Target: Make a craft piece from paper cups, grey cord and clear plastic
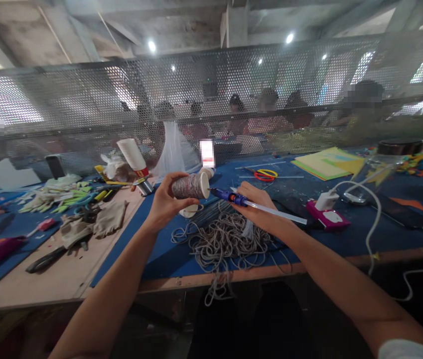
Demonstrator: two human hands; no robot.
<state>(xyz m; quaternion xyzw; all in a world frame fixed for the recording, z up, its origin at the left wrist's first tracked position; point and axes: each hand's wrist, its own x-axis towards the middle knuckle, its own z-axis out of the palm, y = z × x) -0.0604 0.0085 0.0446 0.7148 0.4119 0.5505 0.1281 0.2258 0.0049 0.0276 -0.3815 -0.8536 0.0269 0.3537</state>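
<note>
My left hand (166, 198) is wrapped round a paper cup (189, 187) wound with grey cord, held on its side with one pale end facing right. In my right hand (256, 200) is a blue glue gun (229, 196), a long clear glue stick (276, 212) sticking out of its back. The gun's nozzle points left, close to the cup's pale end; whether they touch I cannot tell. Beneath both hands a loose heap of grey cord (226, 244) lies on the blue mat, some of it hanging over the table edge. A small white cup-like piece (189, 211) sits behind the cord.
Red-and-yellow scissors (265, 175) and a lit phone (207, 153) are farther back. At left are stacked paper cups (132, 155) and gloves (110, 219). A purple power strip (327, 215) with a white cable, a clear jar (371, 172) and coloured sheets (327, 162) lie right. A perforated screen (196, 94) stands behind.
</note>
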